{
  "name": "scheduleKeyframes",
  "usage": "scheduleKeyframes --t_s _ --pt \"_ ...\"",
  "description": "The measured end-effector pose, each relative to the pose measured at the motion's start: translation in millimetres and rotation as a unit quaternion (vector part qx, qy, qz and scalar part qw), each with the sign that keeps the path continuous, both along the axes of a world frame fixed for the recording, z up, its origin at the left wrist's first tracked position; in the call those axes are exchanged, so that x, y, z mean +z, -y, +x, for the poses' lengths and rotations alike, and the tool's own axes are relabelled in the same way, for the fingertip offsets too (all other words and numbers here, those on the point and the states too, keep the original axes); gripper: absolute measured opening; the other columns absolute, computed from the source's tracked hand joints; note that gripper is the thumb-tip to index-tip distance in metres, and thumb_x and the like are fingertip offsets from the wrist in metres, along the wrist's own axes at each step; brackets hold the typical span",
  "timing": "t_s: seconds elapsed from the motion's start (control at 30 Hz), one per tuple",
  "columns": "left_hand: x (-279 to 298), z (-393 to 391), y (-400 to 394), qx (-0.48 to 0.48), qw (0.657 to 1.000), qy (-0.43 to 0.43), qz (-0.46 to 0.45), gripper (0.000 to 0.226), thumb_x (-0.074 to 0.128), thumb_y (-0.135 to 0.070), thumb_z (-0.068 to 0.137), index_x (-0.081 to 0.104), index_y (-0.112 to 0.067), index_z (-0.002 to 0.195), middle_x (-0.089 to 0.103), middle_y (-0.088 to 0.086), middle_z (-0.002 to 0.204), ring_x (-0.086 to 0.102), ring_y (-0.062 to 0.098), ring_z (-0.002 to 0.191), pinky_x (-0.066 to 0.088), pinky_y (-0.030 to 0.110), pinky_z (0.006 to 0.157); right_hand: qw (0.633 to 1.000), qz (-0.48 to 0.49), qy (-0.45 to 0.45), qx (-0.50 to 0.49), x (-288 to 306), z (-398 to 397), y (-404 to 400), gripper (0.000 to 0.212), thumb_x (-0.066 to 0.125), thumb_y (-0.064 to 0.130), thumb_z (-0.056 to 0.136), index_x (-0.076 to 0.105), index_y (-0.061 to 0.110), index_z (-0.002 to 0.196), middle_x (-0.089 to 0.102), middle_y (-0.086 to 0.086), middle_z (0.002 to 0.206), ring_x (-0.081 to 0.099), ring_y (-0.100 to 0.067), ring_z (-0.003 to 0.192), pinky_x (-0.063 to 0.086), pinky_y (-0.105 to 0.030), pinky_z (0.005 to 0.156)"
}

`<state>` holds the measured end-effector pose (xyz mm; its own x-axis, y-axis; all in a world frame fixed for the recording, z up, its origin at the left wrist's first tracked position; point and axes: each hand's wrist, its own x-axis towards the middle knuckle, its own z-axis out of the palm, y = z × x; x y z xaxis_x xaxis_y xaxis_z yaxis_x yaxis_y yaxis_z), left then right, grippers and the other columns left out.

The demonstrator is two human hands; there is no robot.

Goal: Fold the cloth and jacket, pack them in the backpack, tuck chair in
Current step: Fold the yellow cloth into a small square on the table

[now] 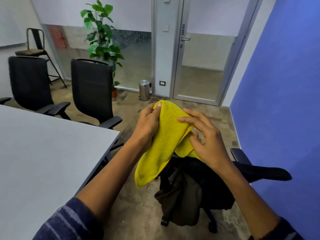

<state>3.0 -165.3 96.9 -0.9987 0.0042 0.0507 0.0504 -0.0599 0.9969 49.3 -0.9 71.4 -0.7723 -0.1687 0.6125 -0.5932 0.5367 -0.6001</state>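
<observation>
A yellow terry cloth [164, 139] hangs in the air in front of me, doubled over along its top. My left hand [147, 125] pinches its upper left corner with the thumb on top. My right hand [206, 137] grips the right fold between thumb and fingers. Below the cloth stands a black office chair [259, 172] on castors, pulled away from the table. A dark brown jacket [180, 196] hangs draped over the chair. No backpack is in view.
A grey table [43, 153] fills the lower left. Two black office chairs [93, 90] stand at its far side. A blue wall [280, 84] closes the right. Farther back stand a potted plant [102, 40], a steel bin [145, 90] and a glass door [199, 66].
</observation>
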Motion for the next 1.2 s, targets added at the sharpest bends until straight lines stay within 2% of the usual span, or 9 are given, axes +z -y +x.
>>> scheduleKeyframes --t_s 0.1,0.23,0.3,0.43,0.57,0.7,0.83,1.0,1.2 --pt "-3 2 37 0.021 0.999 0.028 0.022 0.022 0.043 -0.029 0.099 0.061 -0.017 0.102 0.066 0.006 0.099 0.063 0.018 0.091 0.052 0.03 0.077 0.999 0.011 0.002 0.035 2 -3 32 0.05 0.061 -0.015 0.076 0.064 0.016 0.116 0.051 -0.002 0.134 0.044 0.001 0.125 0.035 -0.011 0.1" --pt "-8 5 90 0.046 0.998 0.049 -0.002 0.035 0.042 -0.034 0.099 0.057 -0.011 0.122 0.063 0.013 0.116 0.06 0.027 0.106 0.049 0.042 0.094 0.997 0.014 0.0 0.081 6 -6 76 0.036 0.07 -0.004 0.077 0.067 0.013 0.109 0.053 -0.005 0.131 0.048 -0.003 0.123 0.038 -0.018 0.103" --pt "-9 8 117 0.049 0.997 0.058 -0.011 0.038 0.042 -0.035 0.098 0.056 -0.011 0.125 0.062 0.013 0.118 0.059 0.027 0.107 0.048 0.043 0.095 0.995 0.003 -0.005 0.095 8 -7 101 0.03 0.07 -0.002 0.078 0.07 0.012 0.105 0.055 -0.005 0.127 0.052 -0.006 0.12 0.042 -0.024 0.102" --pt "-9 16 172 0.066 0.996 0.048 -0.032 0.034 0.043 -0.034 0.098 0.06 -0.011 0.117 0.063 0.01 0.106 0.06 0.018 0.091 0.051 0.032 0.08 0.992 -0.021 -0.018 0.126 16 -13 153 0.023 0.067 0.0 0.082 0.072 0.012 0.1 0.061 -0.005 0.115 0.059 -0.012 0.11 0.052 -0.036 0.091" --pt "-9 26 229 0.094 0.994 0.036 -0.048 0.028 0.044 -0.03 0.098 0.061 -0.01 0.108 0.063 0.012 0.102 0.059 0.021 0.092 0.051 0.03 0.078 0.986 -0.043 0.001 0.163 23 -18 210 0.025 0.064 -0.001 0.084 0.07 0.016 0.102 0.066 -0.002 0.104 0.062 -0.011 0.101 0.055 -0.034 0.084" --pt "-10 35 288 0.12 0.99 0.036 -0.067 0.034 0.044 -0.031 0.098 0.06 -0.005 0.113 0.063 0.017 0.105 0.059 0.026 0.096 0.051 0.036 0.082 0.981 -0.052 0.012 0.185 23 -20 270 0.023 0.062 0.001 0.087 0.07 0.015 0.102 0.066 -0.001 0.103 0.061 -0.009 0.1 0.056 -0.031 0.082" --pt "-14 44 344 0.142 0.986 0.036 -0.081 0.026 0.044 -0.032 0.098 0.06 -0.012 0.105 0.063 0.009 0.099 0.06 0.017 0.089 0.051 0.024 0.069 0.979 -0.061 0.01 0.194 24 -24 328 0.026 0.055 0.003 0.091 0.068 0.018 0.108 0.064 0.0 0.104 0.061 -0.009 0.1 0.054 -0.027 0.081" --pt "-24 51 400 0.175 0.978 0.049 -0.1 0.032 0.047 -0.032 0.097 0.063 -0.004 0.102 0.065 0.016 0.096 0.062 0.025 0.091 0.052 0.032 0.075 0.966 -0.132 0.086 0.204 28 -36 394 0.018 0.06 0.006 0.09 0.062 0.019 0.102 0.067 0.008 0.097 0.065 -0.004 0.091 0.053 -0.02 0.078" --pt "-32 43 450 0.246 0.956 0.006 -0.162 0.032 0.046 -0.025 0.098 0.062 0.002 0.103 0.064 0.02 0.093 0.057 0.022 0.081 0.049 0.036 0.077 0.958 -0.131 0.095 0.238 29 -73 460 0.009 0.063 0.009 0.088 0.065 0.015 0.094 0.069 0.005 0.088 0.067 -0.007 0.084 0.055 -0.019 0.075"
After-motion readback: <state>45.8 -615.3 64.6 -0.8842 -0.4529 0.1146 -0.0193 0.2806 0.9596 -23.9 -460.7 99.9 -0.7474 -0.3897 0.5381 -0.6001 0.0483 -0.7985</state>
